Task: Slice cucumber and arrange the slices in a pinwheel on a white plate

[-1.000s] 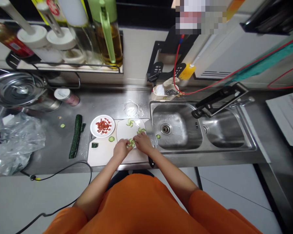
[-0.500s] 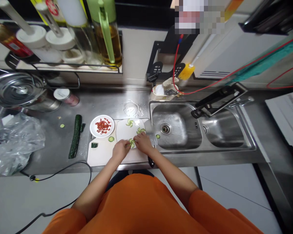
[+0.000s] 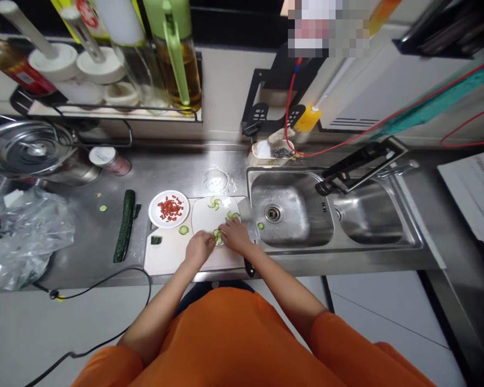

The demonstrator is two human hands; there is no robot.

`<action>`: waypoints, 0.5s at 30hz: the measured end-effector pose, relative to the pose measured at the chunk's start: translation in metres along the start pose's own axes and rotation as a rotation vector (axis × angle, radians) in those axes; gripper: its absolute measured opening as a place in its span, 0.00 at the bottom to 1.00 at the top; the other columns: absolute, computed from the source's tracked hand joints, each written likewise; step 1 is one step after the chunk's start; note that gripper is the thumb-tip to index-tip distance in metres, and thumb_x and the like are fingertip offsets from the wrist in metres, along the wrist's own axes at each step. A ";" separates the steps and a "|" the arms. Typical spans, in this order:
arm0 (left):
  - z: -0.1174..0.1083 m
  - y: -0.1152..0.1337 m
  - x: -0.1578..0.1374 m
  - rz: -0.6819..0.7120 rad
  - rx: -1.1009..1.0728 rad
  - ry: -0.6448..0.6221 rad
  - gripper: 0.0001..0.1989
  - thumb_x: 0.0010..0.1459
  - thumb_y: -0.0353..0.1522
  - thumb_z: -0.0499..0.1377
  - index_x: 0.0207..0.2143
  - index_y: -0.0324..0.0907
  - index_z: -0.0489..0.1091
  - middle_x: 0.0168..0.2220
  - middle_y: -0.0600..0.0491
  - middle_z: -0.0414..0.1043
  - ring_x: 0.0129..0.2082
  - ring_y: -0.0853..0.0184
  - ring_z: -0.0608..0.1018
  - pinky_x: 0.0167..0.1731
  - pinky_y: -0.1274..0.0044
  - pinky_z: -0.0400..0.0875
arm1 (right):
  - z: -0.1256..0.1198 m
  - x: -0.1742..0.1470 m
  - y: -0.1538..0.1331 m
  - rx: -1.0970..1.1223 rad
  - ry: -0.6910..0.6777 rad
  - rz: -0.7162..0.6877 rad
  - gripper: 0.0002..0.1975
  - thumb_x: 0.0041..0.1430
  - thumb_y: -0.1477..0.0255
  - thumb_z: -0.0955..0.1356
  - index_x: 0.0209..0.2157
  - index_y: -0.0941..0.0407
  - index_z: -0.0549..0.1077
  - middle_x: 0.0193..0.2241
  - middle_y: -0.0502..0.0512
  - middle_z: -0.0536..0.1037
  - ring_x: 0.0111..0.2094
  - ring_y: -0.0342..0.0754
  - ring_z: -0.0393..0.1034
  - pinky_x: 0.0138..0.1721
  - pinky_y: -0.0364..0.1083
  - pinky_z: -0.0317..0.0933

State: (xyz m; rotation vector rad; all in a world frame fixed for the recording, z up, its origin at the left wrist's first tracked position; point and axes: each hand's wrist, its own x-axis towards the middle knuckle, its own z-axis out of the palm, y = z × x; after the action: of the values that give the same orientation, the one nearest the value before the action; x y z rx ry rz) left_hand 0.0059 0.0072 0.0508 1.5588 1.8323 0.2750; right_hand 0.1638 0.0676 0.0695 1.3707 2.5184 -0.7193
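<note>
Head view: both hands at cucumber slices (image 3: 217, 235) on near edge of white plate (image 3: 210, 212), which sits on board (image 3: 165, 258). Left hand (image 3: 199, 248) and right hand (image 3: 234, 236) curled, fingertips pinched at slices; actual grip can't tell. Best to nudge w/ fingertips only, light pressure, keep fan even. Vs 0.5 s ago: hands barely shifted, slices same spot

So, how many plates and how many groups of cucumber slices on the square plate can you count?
Round plate with red pieces: 1
Square white plate: 1
Cucumber slice groups: 3, far, right, near between both hands
Total: 5
</note>
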 end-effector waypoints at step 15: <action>-0.003 0.000 -0.001 0.019 -0.059 0.047 0.09 0.51 0.33 0.58 0.34 0.45 0.76 0.35 0.52 0.73 0.34 0.68 0.74 0.37 0.79 0.66 | -0.005 -0.004 0.001 0.049 0.012 0.011 0.13 0.61 0.71 0.60 0.46 0.51 0.70 0.43 0.58 0.70 0.50 0.55 0.53 0.42 0.50 0.54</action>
State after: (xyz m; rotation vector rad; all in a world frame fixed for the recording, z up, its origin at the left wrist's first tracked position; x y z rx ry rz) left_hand 0.0037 0.0067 0.0536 1.5420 1.8291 0.3740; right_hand 0.1672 0.0673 0.0747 1.4076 2.5162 -0.7782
